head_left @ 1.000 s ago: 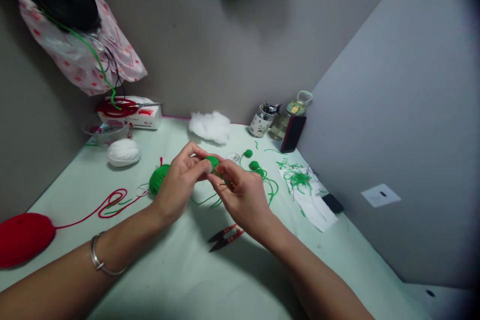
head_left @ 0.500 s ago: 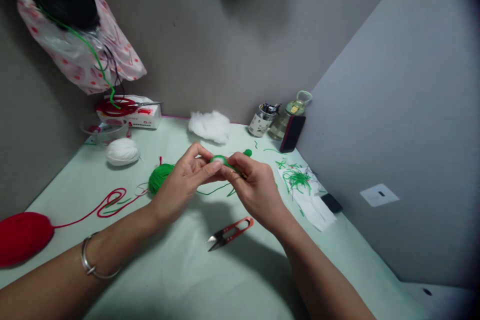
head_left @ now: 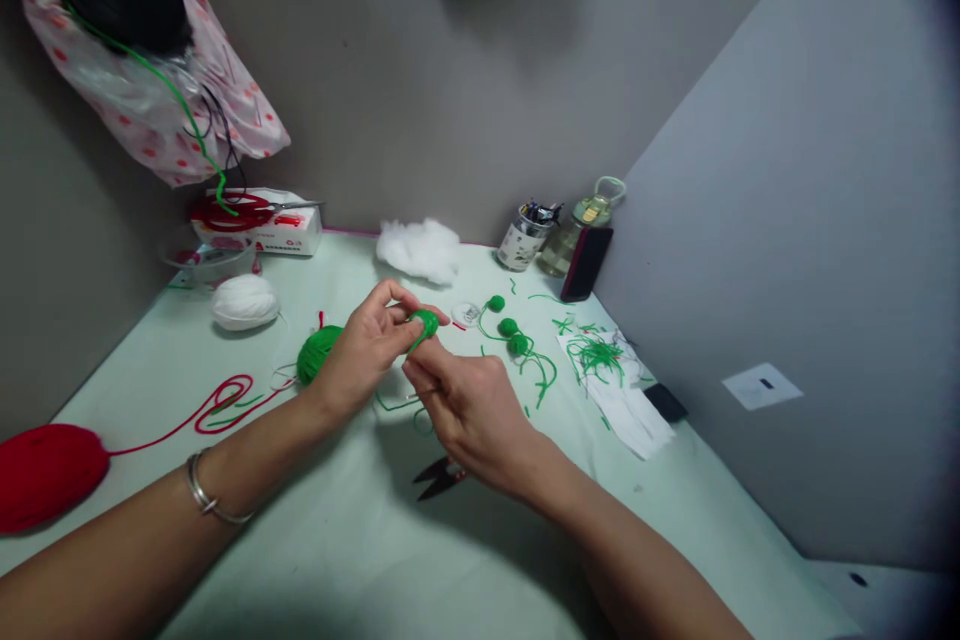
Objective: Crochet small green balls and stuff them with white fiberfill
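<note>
My left hand point(head_left: 364, 350) pinches a small green crocheted ball point(head_left: 426, 323) between thumb and fingers, above the pale green table point(head_left: 360, 540). Just below and to the right, my right hand point(head_left: 465, 410) is closed in a pinch on a green strand that runs from the ball; whether a needle is in it I cannot make out. A green yarn ball point(head_left: 316, 353) lies beside my left wrist. Red thread snips point(head_left: 439, 476) lie partly under my right hand.
Three small green crocheted balls point(head_left: 508, 327) with loose tails lie right of my hands. White stuffing point(head_left: 418, 250), a white yarn ball point(head_left: 244, 302), a red yarn ball point(head_left: 46, 475), a tin point(head_left: 523, 240), a bottle point(head_left: 581, 230) and a paper with green scraps point(head_left: 611, 375) are around.
My right hand has drawn down and toward me, away from the green ball, pulling the strand. It now covers part of the snips. The left hand stays put with the ball.
</note>
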`<action>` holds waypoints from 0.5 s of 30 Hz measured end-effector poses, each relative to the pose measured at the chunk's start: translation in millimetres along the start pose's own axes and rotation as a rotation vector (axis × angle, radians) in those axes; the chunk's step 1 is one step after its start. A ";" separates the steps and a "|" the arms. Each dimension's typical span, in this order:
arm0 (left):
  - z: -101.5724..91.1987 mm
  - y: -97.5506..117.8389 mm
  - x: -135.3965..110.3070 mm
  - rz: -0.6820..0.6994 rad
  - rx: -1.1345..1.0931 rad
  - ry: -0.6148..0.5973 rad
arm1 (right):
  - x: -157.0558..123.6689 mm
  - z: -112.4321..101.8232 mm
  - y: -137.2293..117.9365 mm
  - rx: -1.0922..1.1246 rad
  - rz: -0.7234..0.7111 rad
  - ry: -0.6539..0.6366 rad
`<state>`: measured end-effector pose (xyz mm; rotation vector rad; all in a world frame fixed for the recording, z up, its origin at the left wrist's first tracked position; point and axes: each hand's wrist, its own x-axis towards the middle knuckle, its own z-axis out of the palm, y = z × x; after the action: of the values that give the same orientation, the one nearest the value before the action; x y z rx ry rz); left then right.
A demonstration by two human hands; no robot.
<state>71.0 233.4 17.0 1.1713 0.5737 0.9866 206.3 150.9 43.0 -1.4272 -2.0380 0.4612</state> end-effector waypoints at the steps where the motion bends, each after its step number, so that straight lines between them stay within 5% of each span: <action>1: -0.8 0.6 0.7 -0.020 0.002 0.002 | 1.6 -4.6 0.7 -0.005 0.015 -0.026; 7: -1.0 10.4 -1.3 -0.047 -0.040 0.000 | 3.0 -48.8 8.7 -0.034 0.084 -0.199; 11: 0.7 11.8 -4.4 0.009 0.014 -0.010 | 0.3 -61.8 19.3 -0.031 0.134 -0.015; 15: 3.9 9.1 -8.1 0.097 0.191 -0.013 | 5.0 -50.7 21.1 0.200 0.206 0.109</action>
<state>67.2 225.1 26.0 1.3846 0.6153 1.0228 253.2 160.4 70.4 -1.5103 -1.7152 0.6399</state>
